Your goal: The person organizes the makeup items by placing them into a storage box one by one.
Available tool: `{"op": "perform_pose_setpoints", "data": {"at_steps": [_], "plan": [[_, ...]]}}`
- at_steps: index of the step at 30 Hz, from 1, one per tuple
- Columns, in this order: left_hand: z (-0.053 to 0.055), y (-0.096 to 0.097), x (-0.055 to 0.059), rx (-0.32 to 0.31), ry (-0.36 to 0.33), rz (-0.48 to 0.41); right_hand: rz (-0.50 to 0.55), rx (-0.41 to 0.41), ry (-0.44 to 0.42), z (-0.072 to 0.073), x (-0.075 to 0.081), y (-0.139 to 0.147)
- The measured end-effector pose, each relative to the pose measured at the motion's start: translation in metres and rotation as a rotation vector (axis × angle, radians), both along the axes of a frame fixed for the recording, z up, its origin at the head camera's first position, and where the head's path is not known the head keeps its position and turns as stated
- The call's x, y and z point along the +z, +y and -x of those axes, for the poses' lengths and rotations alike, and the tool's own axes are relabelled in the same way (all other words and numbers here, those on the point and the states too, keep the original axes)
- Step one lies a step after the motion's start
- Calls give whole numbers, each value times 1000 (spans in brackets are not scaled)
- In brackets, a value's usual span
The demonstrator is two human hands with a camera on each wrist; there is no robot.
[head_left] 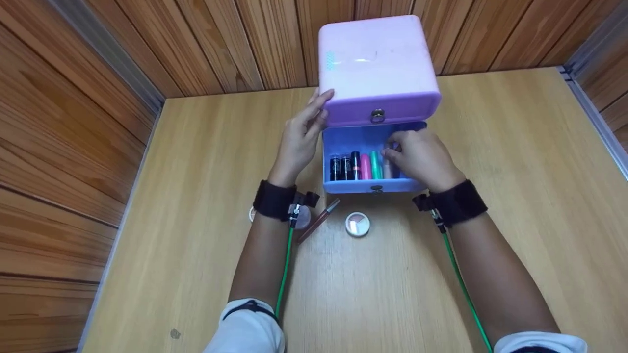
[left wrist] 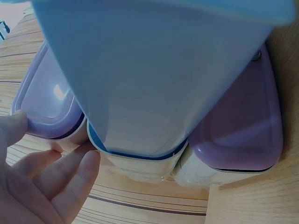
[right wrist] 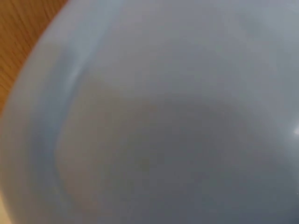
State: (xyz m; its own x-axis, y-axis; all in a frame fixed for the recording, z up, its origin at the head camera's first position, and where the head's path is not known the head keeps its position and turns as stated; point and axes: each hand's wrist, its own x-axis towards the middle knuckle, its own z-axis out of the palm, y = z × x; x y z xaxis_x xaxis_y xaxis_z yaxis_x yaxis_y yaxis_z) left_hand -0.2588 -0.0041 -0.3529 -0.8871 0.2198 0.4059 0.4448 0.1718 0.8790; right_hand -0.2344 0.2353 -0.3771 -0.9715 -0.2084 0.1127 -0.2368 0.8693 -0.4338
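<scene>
A small pink and purple drawer box [head_left: 380, 54] stands at the back of the table, its blue drawer [head_left: 343, 186] pulled out. In the drawer is a row of black lipsticks [head_left: 346, 167], a pink tube [head_left: 365, 166] and a green tube [head_left: 376, 165]. My right hand [head_left: 424, 154] reaches in from the right and pinches the top of a greyish mauve tube [head_left: 388, 168] at the row's end. My left hand [head_left: 298, 139] holds the box's front left corner, thumb at the purple drawer front [left wrist: 51, 100], fingers along the side. The right wrist view shows only a blurred blue-grey surface.
In front of the drawer lie a reddish-brown lip gloss tube [head_left: 319, 221] and a round compact [head_left: 357, 224]. Another round, pale item [head_left: 303, 217] is partly hidden under my left wrist. Wood-panelled walls [head_left: 206, 44] border the table at the back and sides.
</scene>
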Motion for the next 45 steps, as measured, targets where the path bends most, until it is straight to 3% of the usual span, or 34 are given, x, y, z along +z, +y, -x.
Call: {"op": "perform_pose_setpoints", "data": {"at_steps": [7,18,24,27,30,34,37,41,45], "plan": [[4,-14,-6,30,-13,-20,-36,37,-58,9,-1,-16],[4,-23,-4,78,4,9,-113,85,-86,16,-1,-30],[20,-26,-18,80,6,15,-79,80,-35,13,0,-29],[23,-29,-21,85,3,33,-17,54,40,6,2,-28],[22,-31,-19,92,18,36,84,58,190,-6,4,-29],[20,-31,-17,94,40,30,211,122,446,-30,4,-29],[18,-30,-18,98,45,32,251,193,554,-48,0,-29],[14,-27,-18,102,44,19,260,346,576,-67,-13,-35],[13,-21,-15,94,51,17,183,486,483,-80,-27,-52]]}}
